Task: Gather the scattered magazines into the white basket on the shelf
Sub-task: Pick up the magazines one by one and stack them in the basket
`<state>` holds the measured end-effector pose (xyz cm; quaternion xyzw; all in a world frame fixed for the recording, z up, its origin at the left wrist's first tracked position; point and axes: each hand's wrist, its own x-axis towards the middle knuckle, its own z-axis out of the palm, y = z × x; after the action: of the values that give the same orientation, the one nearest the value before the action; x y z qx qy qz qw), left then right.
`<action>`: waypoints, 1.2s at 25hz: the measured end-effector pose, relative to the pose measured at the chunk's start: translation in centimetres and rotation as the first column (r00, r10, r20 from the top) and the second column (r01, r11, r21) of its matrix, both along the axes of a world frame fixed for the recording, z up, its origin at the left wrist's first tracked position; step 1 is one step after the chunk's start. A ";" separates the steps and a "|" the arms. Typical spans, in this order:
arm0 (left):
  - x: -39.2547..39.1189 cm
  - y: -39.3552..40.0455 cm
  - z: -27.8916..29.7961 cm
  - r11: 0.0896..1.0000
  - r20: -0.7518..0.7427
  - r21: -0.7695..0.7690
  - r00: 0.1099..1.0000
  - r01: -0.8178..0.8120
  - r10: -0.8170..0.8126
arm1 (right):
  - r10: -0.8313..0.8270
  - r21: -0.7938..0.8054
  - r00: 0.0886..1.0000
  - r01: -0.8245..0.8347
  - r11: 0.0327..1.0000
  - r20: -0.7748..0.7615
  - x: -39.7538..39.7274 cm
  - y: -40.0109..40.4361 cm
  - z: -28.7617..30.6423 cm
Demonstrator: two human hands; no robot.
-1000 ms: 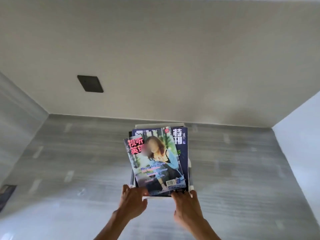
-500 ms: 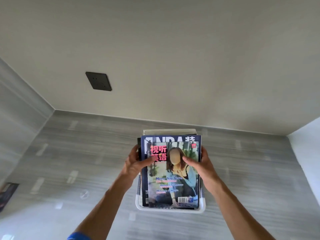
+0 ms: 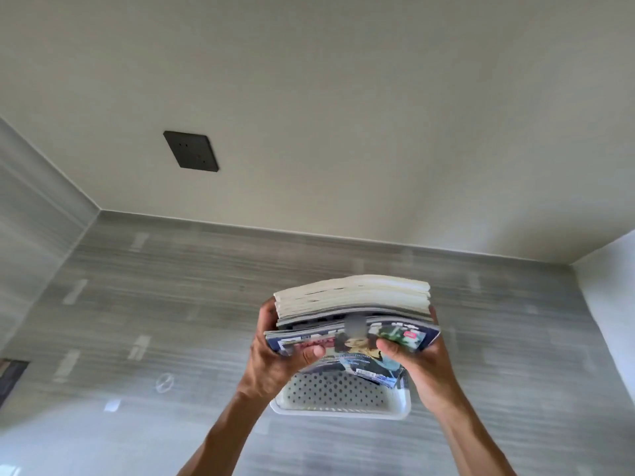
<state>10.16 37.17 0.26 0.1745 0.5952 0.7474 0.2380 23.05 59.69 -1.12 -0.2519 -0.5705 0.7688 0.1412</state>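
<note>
Gripping the stack of magazines point(image 3: 354, 304) at its two sides, the left hand point(image 3: 275, 352) and right hand point(image 3: 417, 355) clamped it with thumbs pressed on the top cover. Below their grip, the white basket point(image 3: 340, 398) held the stack's lower end, tilted.

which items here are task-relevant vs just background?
Job:
magazine stack, gripped by left hand and right hand
white basket, under the stack

Background:
dark wall plate
dark object at left edge, unclear
</note>
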 end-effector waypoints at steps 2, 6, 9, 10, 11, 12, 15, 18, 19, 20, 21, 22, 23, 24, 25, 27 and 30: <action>0.0 -0.2 1.1 0.998 -0.046 -0.058 0.999 0.018 -0.021 | 0.059 0.041 0.998 -0.059 0.997 0.013 1.1 0.2 0.3; -0.9 0.0 1.0 0.984 -0.149 -0.166 0.985 0.062 -0.087 | 0.179 0.075 0.976 -0.189 0.979 0.121 2.1 1.5 0.7; -0.8 0.1 0.1 0.948 -0.100 -0.302 0.986 0.097 -0.133 | 0.199 0.256 0.956 -0.252 0.933 0.216 1.7 1.3 0.5; -0.8 0.0 -0.3 0.936 -0.099 -0.341 0.986 0.090 -0.131 | 0.202 0.295 0.956 -0.260 0.919 0.213 1.4 1.1 0.5; -0.8 -0.2 -0.7 0.928 -0.099 -0.363 0.986 0.086 -0.131 | 0.201 0.318 0.957 -0.261 0.912 0.209 1.2 1.0 0.6; -1.0 -0.2 -1.1 0.925 -0.112 -0.371 0.985 0.084 -0.135 | 0.195 0.331 0.961 -0.253 0.909 0.197 1.2 1.0 0.6; -1.6 -0.4 -1.3 0.909 -0.130 -0.392 0.969 0.143 -0.208 | 0.189 0.299 0.966 -0.235 0.925 0.174 1.5 1.1 0.3; -1.2 -1.4 -1.9 0.837 -0.142 -0.524 0.953 0.156 -0.267 | 0.212 0.277 0.949 -0.274 0.921 0.234 1.7 1.2 0.2; -0.9 -1.9 -2.4 0.798 -0.171 -0.596 0.956 0.092 -0.238 | 0.224 0.285 0.943 -0.292 0.913 0.247 1.4 1.3 0.4; -0.5 -2.4 -2.9 0.755 -0.187 -0.656 0.964 0.023 -0.191 | 0.227 0.293 0.939 -0.300 0.908 0.259 1.1 1.5 0.5; -0.1 -2.7 -3.5 0.722 -0.177 -0.691 0.974 -0.023 -0.138 | 0.224 0.294 0.937 -0.301 0.907 0.268 0.9 1.7 0.5; 0.5 -2.9 -4.1 0.707 -0.141 -0.706 0.987 -0.042 -0.082 | 0.217 0.293 0.934 -0.300 0.908 0.284 0.6 2.0 0.3; 1.0 -2.9 -4.8 0.696 -0.079 -0.716 0.997 -0.048 -0.012 | 0.211 0.291 0.929 -0.301 0.908 0.304 0.4 2.2 0.1; 1.5 -2.9 -5.2 0.679 -0.007 -0.733 0.998 -0.048 0.064 | 0.207 0.288 0.920 -0.307 0.907 0.332 0.2 2.4 -0.1; 1.8 -2.8 -5.6 0.654 0.051 -0.755 0.992 -0.039 0.118 | 0.198 0.278 0.910 -0.309 0.910 0.365 -0.1 2.5 -0.4; 2.2 -3.0 -6.2 0.654 0.117 -0.756 0.985 0.004 0.130 | 0.149 0.263 0.895 -0.277 0.924 0.420 -0.3 2.0 -0.9; 2.4 -3.5 -6.8 0.699 0.140 -0.714 0.985 0.029 0.102 | -0.016 0.369 0.887 -0.175 0.913 0.462 0.4 0.0 -2.2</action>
<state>12.51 33.70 -6.55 -0.0070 0.8191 0.4750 0.3215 23.45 59.70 -3.33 -0.3665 -0.7425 0.5603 0.0197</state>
